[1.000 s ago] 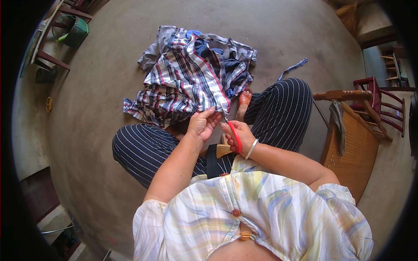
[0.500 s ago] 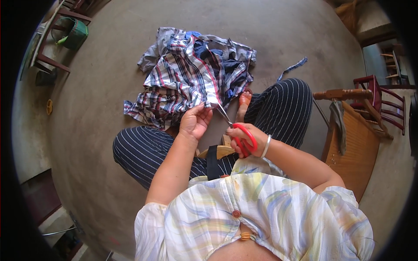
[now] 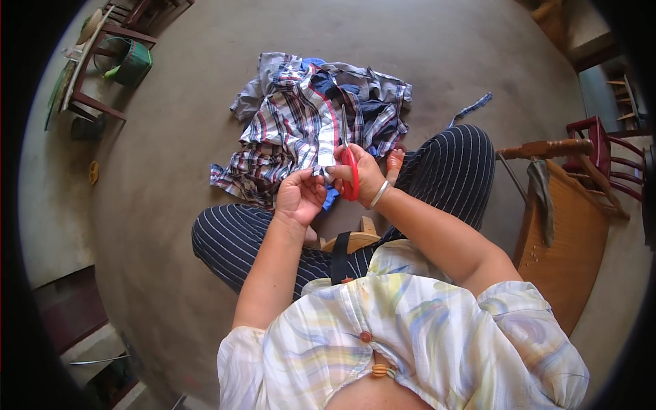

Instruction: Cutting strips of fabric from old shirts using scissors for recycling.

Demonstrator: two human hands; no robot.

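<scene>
A plaid shirt (image 3: pixel 280 126) in white, navy and red lies spread on the floor in front of me, its near edge lifted toward my hands. My left hand (image 3: pixel 298 199) is closed, pinching that edge between thumb and fingers. Red-handled scissors (image 3: pixel 350 176) are in my right hand (image 3: pixel 367 175), with the blades pointing away from me over the shirt. The thumb and fingertips of this hand also meet the cloth edge, close beside my left fingertips. Grey and blue cloth (image 3: pixel 247 102) shows beneath and behind the shirt.
My knees in striped trousers (image 3: pixel 447 171) flank the work. A blue cloth strip (image 3: pixel 471 108) lies on the floor at right. A wooden board (image 3: pixel 564 236) and a dark red chair (image 3: pixel 605 154) stand to the right. At far left is a green bucket (image 3: pixel 133 65).
My right hand has moved up and left to the shirt's edge, and the scissors have swung from pointing at the cloth edge to pointing away. My left hand keeps its pinch.
</scene>
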